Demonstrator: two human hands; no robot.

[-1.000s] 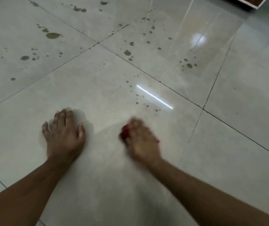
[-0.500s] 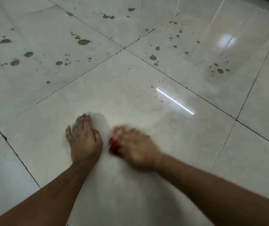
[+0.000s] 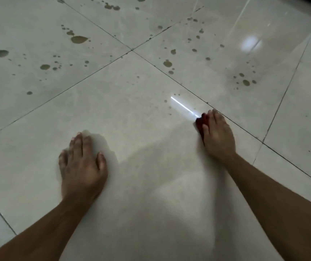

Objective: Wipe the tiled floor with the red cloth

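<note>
My right hand [image 3: 217, 135] presses a small red cloth [image 3: 201, 121] onto the pale glossy tiled floor [image 3: 141, 113], close to a dark grout line. Only a bit of the cloth shows at the thumb side; the hand covers the remainder. My left hand [image 3: 82, 166] lies flat on the same tile with fingers straight, holding nothing. Brownish spots [image 3: 78, 39] dot the tiles farther away, and small specks [image 3: 169, 107] lie just left of the cloth.
Dark grout lines cross at a junction [image 3: 132, 50] ahead. A bright strip of reflected light [image 3: 183, 108] and a round glare [image 3: 250, 42] shine on the floor. More stains [image 3: 246, 82] sit on the far right tile.
My right hand has swept the red cloth to the right and away from me, away from my left hand. My left hand has stayed planted on the tile.
</note>
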